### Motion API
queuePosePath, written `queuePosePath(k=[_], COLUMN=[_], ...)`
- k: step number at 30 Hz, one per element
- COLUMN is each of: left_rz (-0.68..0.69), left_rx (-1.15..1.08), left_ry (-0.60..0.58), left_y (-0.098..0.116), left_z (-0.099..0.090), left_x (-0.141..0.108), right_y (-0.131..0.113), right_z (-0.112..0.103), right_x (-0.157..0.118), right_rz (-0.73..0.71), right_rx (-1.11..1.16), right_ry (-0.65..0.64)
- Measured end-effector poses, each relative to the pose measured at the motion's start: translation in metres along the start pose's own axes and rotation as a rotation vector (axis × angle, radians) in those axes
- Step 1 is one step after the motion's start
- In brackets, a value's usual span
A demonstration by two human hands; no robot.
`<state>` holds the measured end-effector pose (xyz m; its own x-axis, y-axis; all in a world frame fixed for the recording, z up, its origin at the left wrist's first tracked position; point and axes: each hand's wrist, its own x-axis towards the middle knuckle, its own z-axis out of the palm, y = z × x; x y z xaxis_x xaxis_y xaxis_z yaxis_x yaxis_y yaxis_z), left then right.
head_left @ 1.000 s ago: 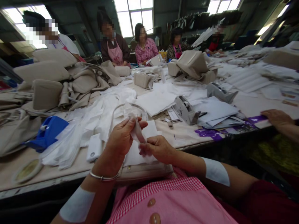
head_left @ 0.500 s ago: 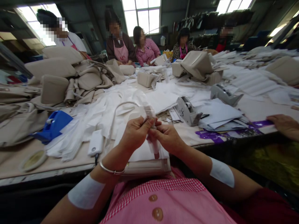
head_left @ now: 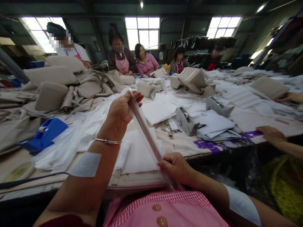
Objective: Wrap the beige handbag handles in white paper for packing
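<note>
The strap in its clear wrap [head_left: 146,130] ran slantwise between the two hands, its upper end at the left hand [head_left: 126,105] and its lower part passing through the right hand [head_left: 176,167], with the tail hanging past it toward the pink apron [head_left: 163,208]. Behind the strap, white sheets [head_left: 139,151] lay on a beige bag [head_left: 142,180] at the near edge of the surface [head_left: 165,137].

To the left were a blue tape dispenser [head_left: 46,134] and a heap of beige bags [head_left: 88,86]; to the right, a grey tape dispenser [head_left: 186,121] stood beside a stack of white paper [head_left: 214,124]. Several people sat or stood across the surface, windows [head_left: 142,33] bright behind them, and another person's hand [head_left: 271,135] rested at the right edge.

The left hand pinched the strap between thumb and fingers, the other fingers loosely curled; the right hand was closed around it lower down.
</note>
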<state>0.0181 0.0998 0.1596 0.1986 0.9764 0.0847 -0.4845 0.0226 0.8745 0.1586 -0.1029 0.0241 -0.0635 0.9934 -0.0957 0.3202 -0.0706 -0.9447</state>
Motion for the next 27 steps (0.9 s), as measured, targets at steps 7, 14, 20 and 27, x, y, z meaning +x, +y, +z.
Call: queuePosePath(k=[7, 14, 20, 27], left_rz=[-0.09, -0.303, -0.084, 0.127], left_rx=[0.128, 0.618, 0.706, 0.613], left_ry=[-0.349, -0.376, -0.155, -0.311], left_y=[-0.029, -0.081, -0.075, -0.078], left_z=[-0.019, -0.043, -0.05, -0.049], left_x=[-0.049, -0.119, -0.111, -0.129], right_y=[-0.004, -0.007, -0.008, -0.014], right_z=[-0.01, -0.006, -0.013, 0.0], right_x=[0.007, 0.034, 0.028, 0.029], right_rz=[-0.018, -0.149, -0.251, 0.414], right_rx=[0.056, -0.013, -0.041, 0.845], right_ry=[0.1, 0.098, 0.332, -0.045])
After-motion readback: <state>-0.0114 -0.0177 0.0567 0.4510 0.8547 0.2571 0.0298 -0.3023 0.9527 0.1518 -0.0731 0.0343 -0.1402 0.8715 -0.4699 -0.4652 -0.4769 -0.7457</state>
